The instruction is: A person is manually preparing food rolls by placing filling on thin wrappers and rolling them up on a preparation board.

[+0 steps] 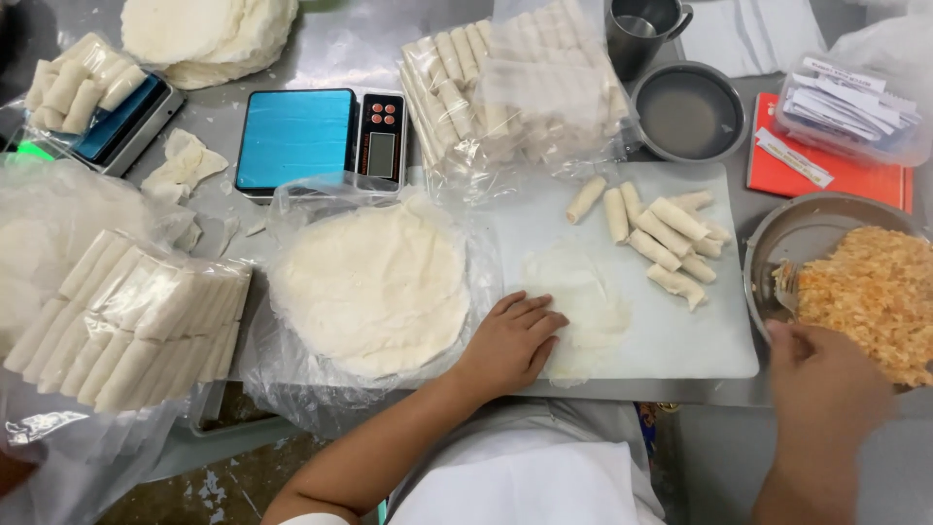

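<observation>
The left hand [510,342] lies flat and palm down, fingers stretched out and close together, pressing on the near left edge of a thin, translucent round wrapper sheet [583,306] that is spread on the white rectangular plastic cutting board [680,340]; the sheet reaches out to the right of the fingertips and the hand grips nothing. The right hand [821,389] is at the lower right, closed round the handle of a metal fork [785,289] whose tines rest at the left edge of the orange shredded filling [870,292] heaped in a round metal pan [787,233]; how tightly the fingers close is hidden by the back of the hand. Just left of the left hand sits a stack of pale round wrappers [374,287] on clear plastic film. On the far right part of the board lies a loose cluster of finished white rolls [666,238]. Beyond the board, a clear bag of packed rolls [515,92] stands beside a blue-topped digital scale [321,136], and a shallow metal bowl of cloudy liquid [688,112] sits near a metal cup [646,29]. At the far left, more rolls in a plastic bag [126,316] rest on the steel table [340,49].
</observation>
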